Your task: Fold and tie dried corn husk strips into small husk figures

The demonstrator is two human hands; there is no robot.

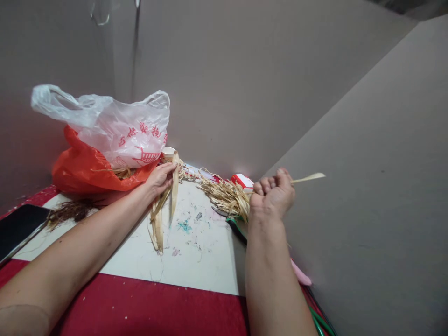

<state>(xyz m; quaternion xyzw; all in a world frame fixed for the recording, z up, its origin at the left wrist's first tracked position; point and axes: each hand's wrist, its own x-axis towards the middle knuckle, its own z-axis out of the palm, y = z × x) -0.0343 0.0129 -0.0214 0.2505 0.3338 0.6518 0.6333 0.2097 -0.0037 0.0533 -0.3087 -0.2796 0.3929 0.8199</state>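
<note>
Between the thumb and fingers of my left hand [163,178] is a dried husk strip [174,186], pale tan and held nearly upright. More dry husk strips [158,228] hang or lie just below that hand, over the white board. My right hand [275,192] is raised at the right, closed round a thin husk strip [310,178] whose pale flat end sticks out past the thumb. Behind and left of it lies a bundle of dried straw-like strips [226,196]. The palm side of the right fingers shows; part of the strip is hidden inside them.
A white printed plastic bag [122,130] and a red bag [87,163] stand at back left, near a paper cup [168,152]. Dark root-like fibres [72,212] and a black phone-like slab [21,228] lie left. Green-handled pliers or shears [236,228] lie right. Grey walls enclose the board [196,261].
</note>
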